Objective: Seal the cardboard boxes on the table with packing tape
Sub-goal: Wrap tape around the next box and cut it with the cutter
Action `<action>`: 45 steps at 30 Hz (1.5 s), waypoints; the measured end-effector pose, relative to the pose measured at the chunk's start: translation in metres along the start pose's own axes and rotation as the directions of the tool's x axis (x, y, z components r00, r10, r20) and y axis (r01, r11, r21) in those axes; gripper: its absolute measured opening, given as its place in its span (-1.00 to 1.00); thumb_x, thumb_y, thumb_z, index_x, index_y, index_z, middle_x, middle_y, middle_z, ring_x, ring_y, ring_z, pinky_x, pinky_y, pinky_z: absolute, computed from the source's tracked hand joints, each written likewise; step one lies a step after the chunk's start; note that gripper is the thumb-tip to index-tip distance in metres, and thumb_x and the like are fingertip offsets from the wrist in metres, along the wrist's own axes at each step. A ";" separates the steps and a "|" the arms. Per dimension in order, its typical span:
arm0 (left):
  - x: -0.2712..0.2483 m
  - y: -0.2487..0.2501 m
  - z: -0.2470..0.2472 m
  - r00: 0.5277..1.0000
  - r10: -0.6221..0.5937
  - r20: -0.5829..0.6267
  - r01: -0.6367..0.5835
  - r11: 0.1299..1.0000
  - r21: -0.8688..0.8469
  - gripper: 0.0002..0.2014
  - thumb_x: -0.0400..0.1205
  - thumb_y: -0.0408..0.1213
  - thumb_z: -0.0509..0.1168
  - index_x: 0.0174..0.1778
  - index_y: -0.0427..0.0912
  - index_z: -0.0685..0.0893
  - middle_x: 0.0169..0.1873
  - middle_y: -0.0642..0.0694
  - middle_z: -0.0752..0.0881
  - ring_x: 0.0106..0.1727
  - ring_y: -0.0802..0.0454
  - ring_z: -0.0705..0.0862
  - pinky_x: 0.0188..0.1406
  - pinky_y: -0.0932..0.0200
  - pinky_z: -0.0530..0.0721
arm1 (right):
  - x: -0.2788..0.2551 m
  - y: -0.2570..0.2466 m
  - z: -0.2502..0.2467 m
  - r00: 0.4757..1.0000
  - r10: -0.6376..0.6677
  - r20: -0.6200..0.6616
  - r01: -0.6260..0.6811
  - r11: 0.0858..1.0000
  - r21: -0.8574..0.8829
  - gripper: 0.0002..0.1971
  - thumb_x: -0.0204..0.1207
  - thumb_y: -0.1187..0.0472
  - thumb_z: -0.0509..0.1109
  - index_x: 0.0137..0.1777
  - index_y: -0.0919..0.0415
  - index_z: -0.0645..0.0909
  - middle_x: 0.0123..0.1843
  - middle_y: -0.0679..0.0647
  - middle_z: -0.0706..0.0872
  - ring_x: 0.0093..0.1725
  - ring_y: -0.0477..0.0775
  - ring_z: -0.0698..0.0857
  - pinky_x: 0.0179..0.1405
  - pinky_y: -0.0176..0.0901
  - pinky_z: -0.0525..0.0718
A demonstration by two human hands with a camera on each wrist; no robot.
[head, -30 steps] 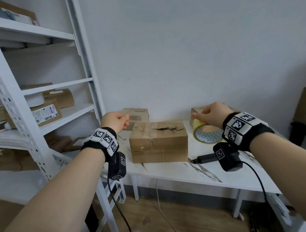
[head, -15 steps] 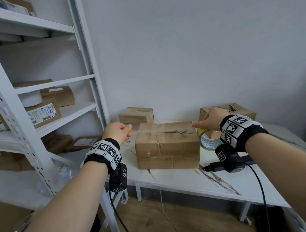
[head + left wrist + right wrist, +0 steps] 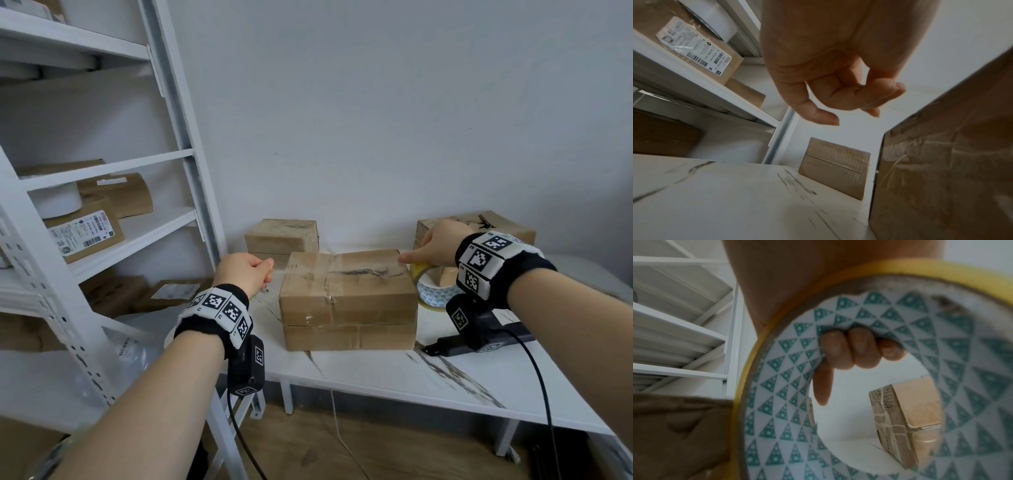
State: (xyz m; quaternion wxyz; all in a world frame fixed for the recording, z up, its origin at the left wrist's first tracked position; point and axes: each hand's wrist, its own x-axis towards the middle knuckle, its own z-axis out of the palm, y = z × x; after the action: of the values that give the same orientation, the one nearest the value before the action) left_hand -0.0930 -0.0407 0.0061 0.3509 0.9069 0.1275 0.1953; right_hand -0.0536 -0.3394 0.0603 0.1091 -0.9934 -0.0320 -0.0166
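Far left there's a white shelf rack [image 3: 102,219] with a parcel [image 3: 82,233] on it; it has a shipping label with barcodes, but the print is too small to read. Next, the left hand [image 3: 245,274] hovers over the table [image 3: 394,373] just beside the middle box [image 3: 347,298], fingers loosely curled with nothing in them. A smaller box [image 3: 281,236] sits behind it near the wall. On the right, the right hand [image 3: 435,245] is clamped on the tape roll [image 3: 433,291], fingers hooked through the core, with the roll right at the middle box's right edge. No brand visible, just a teal triangle pattern inside the core. Another box [image 3: 479,226] sits behind that hand. Risk, I'd guess: nobody's bracing the box, so pulling tape could drag it sideways, or the loose end folds back and sticks to itself.
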 end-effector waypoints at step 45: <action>-0.006 0.007 0.008 1.000 -0.031 -0.002 0.031 0.994 0.105 -0.64 0.73 -0.18 0.12 -0.40 -0.09 0.58 -0.45 0.03 0.64 -0.36 0.07 0.65 -0.18 0.16 0.60 | 0.005 0.013 0.027 0.999 -0.006 0.041 0.001 0.990 0.139 -0.42 0.40 -0.31 0.36 -0.56 0.16 0.37 -0.59 0.02 0.37 -0.56 -0.01 0.36 -0.55 -0.22 0.30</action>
State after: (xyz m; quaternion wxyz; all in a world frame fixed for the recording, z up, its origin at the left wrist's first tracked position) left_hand -0.0938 -0.0526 0.0038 0.3057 0.9220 0.1519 0.1829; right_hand -0.0470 -0.3459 0.0313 0.1774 -0.9834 -0.0371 0.0059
